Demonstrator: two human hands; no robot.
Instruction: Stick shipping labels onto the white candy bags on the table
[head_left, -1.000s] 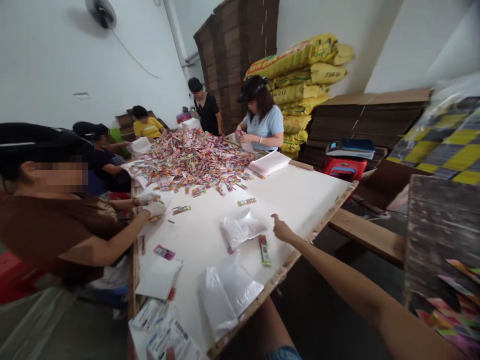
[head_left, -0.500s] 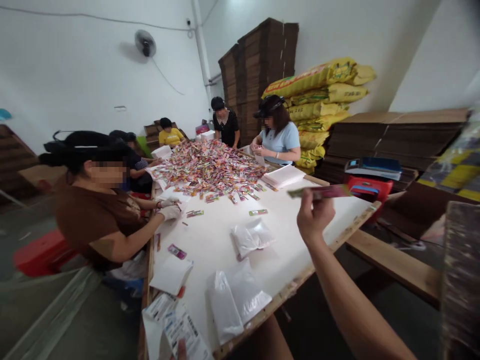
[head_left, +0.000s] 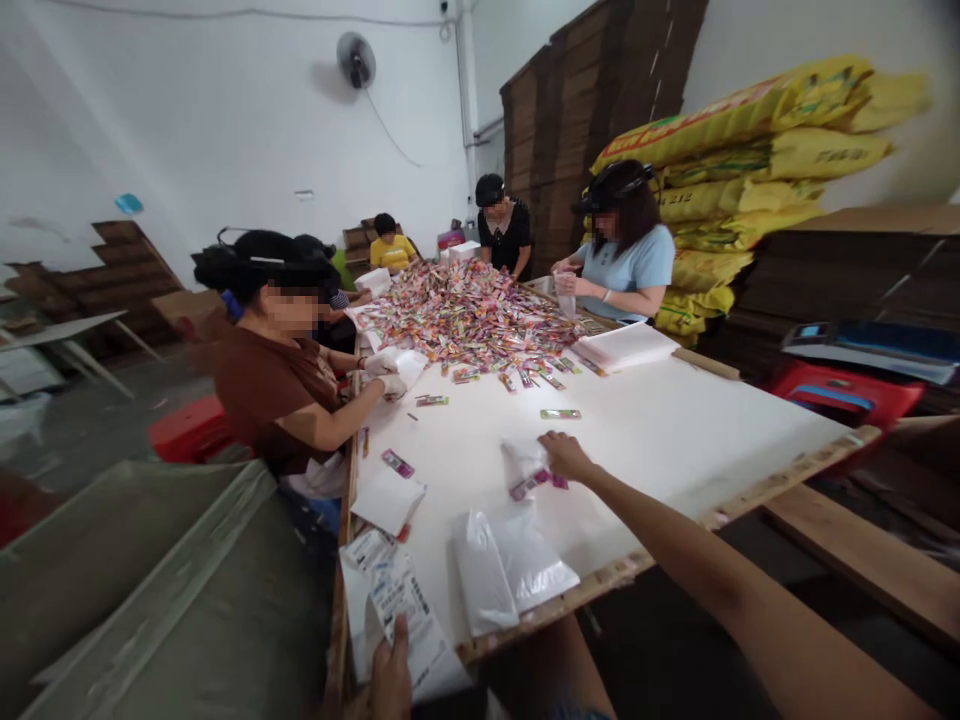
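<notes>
My right hand [head_left: 568, 457] reaches over the table with its fingers closed on the edge of a small white plastic bag [head_left: 523, 455]. Just below the bag lie purple packets [head_left: 529, 485], one of them partly under my hand. At the bottom left, my left hand [head_left: 392, 668] grips printed label sheets [head_left: 411, 605] with barcodes, its thumb on top. Two overlapping white plastic bags [head_left: 525, 560] rest at the near table edge between my hands. A white paper piece [head_left: 388, 503] and another purple packet [head_left: 397, 462] lie to the left.
A big heap of colourful packets [head_left: 465, 310] covers the far table. Co-workers sit or stand around it, one in brown [head_left: 277, 370] at the left. White sheets [head_left: 626, 345] are stacked at right. A wooden rim [head_left: 787, 478] borders the table, and a large bin [head_left: 150, 560] stands lower left.
My right hand has come down and left from its raised position with a packet to the small white bag. Purple packets now show beside the bag. The view has swung left.
</notes>
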